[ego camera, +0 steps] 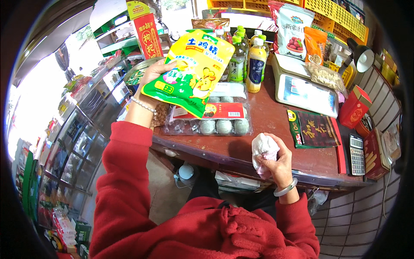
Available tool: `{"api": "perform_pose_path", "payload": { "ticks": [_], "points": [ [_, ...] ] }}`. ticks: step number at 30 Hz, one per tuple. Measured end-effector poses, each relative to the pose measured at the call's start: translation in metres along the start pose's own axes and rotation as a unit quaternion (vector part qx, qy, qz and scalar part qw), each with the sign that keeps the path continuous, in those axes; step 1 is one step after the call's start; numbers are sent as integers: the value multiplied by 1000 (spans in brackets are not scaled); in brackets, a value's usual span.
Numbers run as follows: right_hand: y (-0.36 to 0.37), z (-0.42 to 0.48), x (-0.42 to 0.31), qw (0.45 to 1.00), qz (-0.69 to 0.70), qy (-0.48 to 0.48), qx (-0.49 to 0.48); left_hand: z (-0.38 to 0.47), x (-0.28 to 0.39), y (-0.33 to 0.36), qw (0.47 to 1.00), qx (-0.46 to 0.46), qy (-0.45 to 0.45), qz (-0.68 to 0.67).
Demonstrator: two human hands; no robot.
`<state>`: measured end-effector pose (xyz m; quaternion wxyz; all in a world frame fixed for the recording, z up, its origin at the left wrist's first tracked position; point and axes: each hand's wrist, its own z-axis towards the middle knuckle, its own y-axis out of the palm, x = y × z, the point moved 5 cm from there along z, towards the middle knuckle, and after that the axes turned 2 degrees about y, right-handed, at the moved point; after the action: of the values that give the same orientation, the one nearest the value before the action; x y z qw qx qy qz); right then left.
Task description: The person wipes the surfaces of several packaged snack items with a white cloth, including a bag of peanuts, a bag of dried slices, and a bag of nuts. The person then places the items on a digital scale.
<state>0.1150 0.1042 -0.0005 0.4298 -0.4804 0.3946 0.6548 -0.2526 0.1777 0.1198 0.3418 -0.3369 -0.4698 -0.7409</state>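
My left hand (154,73) grips the left edge of a yellow and green seasoning packet (194,71) with a cartoon chicken on its front, held up above the table. Bunched in my right hand (278,158) is a white and pinkish cloth (265,149), near the table's front edge. Below the packet lies a clear plastic tray of greyish eggs (223,127) with a red label; the packet hides part of it. A bag of brown nuggets (159,119) sits partly behind my left wrist.
Bottled drinks (257,66) stand behind the egg tray on the brown table (200,145). To the right are a digital scale (307,94), a dark flat packet (318,129), a calculator (357,155) and a desk lamp (362,56). Glass display shelves (77,142) line the left.
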Motion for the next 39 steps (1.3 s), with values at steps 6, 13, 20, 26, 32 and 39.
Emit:
{"api": "perform_pose_path", "payload": {
  "ticks": [6,13,20,26,32,39],
  "points": [
    [3,-2,-1,1000,21,8,1,-19,49,-49,996,57,62,-22],
    [2,-2,1,1000,9,7,10,-49,118,-115,960,236,149,37],
    [6,3,-1,1000,-23,5,13,-56,122,-185,933,281,223,32],
    [6,2,-3,999,-34,10,36,-16,103,-210,937,251,229,82],
    [4,4,0,998,-40,21,44,14,92,-221,948,233,190,108],
    [3,5,2,995,-68,29,60,5,82,-268,939,305,131,90]
  ]
}}
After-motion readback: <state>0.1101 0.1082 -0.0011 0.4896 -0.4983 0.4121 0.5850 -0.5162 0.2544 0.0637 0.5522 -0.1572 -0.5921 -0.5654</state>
